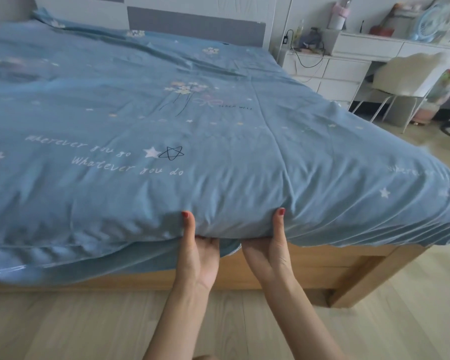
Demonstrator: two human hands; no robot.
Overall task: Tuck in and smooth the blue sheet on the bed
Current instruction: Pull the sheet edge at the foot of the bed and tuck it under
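A blue sheet (166, 113) printed with stars, flowers and white script covers the whole bed. At the foot edge it bulges over the wooden frame (309, 263). My left hand (196, 253) grips that edge from below, thumb pressed up on the fabric and fingers hidden under it. My right hand (269, 250) holds the same edge a hand's width to the right in the same way. A lower layer of blue fabric (50, 266) hangs out below the bulge on the left.
The bed's wooden corner leg (361, 279) stands at the right. Light wood floor (89, 323) lies under me. A white dresser (330, 71), a desk with clutter and a cream chair (405, 76) stand beyond the right side of the bed. A grey headboard (195, 23) is at the far end.
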